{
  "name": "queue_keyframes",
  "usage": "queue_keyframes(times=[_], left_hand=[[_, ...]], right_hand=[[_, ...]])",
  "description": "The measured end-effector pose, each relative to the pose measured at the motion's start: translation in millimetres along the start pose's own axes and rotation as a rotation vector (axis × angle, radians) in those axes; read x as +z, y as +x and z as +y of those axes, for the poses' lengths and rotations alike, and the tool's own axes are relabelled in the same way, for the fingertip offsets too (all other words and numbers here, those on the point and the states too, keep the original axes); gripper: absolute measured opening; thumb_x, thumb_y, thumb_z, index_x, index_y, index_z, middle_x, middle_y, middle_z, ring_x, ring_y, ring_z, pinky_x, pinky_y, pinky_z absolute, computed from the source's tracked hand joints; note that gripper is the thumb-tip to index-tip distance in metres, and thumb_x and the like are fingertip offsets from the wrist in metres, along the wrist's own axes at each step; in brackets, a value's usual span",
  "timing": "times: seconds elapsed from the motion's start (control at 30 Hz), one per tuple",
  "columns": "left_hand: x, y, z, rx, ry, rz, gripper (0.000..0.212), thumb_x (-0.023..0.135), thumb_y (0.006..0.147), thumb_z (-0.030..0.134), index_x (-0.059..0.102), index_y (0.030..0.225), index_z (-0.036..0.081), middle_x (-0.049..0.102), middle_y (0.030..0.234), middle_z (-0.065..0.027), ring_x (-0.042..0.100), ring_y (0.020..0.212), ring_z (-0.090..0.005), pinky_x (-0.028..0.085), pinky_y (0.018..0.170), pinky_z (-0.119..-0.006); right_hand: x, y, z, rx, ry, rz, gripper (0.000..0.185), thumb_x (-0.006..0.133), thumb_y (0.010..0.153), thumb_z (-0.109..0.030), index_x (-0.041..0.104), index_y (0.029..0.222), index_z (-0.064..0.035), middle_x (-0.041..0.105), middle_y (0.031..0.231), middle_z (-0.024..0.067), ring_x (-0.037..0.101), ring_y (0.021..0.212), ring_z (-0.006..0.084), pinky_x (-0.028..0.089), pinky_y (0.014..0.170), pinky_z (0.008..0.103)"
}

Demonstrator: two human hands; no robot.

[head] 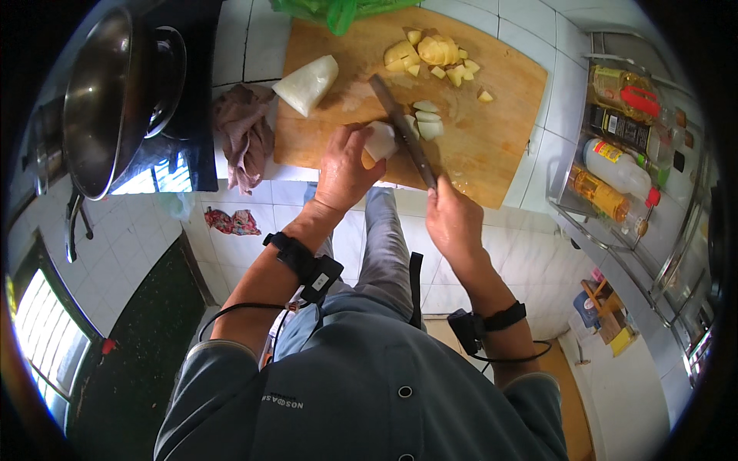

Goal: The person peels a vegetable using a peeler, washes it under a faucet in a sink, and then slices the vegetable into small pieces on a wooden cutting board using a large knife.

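On a wooden cutting board (484, 144), my left hand (349, 167) grips a short piece of peeled white vegetable (380, 141), perhaps radish, with fingers and thumb around it. My right hand (455, 216) holds the handle end of a kitchen knife (400, 124). Its blade stands on edge beside the cut face of that piece. Several white slices (428, 124) lie just right of the blade. Toward the back left of the board rests a larger white chunk (308, 86). Cut yellow potato pieces (438, 52), some sliced and some diced, sit at the back.
A crumpled brown cloth (245, 135) lies left of the board. Beyond it a metal wok (101, 104) stands on a black glossy cooktop (199, 115). A green plastic bag (346, 11) touches the board's back edge. At right, a metal rack (568, 178) holds oil and sauce bottles (617, 164).
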State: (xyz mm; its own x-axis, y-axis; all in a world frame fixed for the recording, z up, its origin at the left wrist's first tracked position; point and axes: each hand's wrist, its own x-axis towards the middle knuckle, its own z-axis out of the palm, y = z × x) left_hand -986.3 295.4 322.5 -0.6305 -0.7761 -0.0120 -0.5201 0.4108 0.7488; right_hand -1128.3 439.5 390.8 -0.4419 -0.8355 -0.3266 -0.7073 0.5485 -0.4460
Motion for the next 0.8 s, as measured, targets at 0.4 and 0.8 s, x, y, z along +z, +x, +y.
queue_keyframes(times=[0.4,0.8], left_hand=[[-1,-1,-16,0.070,0.002,-0.053,0.052,0.076,0.066,0.006,0.057,0.114,0.001,0.057,0.113,-0.0165,0.058,0.104,-0.0372,0.052,0.088,-0.042],[-4,0,-10,-0.076,-0.108,-0.060,0.048,0.078,0.070,0.009,0.061,0.115,0.004,0.059,0.121,-0.0153,0.062,0.105,-0.0356,0.054,0.090,-0.039]], right_hand=[[-34,-35,-1,-0.114,-0.111,-0.058,0.021,0.064,0.083,-0.005,0.063,0.103,-0.0040,0.065,0.079,0.0112,0.065,0.065,0.0297,0.050,0.057,0.0384],[-27,-29,6,-0.073,-0.069,-0.085,0.017,0.063,0.087,-0.006,0.060,0.104,-0.0034,0.065,0.077,0.0130,0.064,0.065,0.0317,0.050,0.056,0.0402]])
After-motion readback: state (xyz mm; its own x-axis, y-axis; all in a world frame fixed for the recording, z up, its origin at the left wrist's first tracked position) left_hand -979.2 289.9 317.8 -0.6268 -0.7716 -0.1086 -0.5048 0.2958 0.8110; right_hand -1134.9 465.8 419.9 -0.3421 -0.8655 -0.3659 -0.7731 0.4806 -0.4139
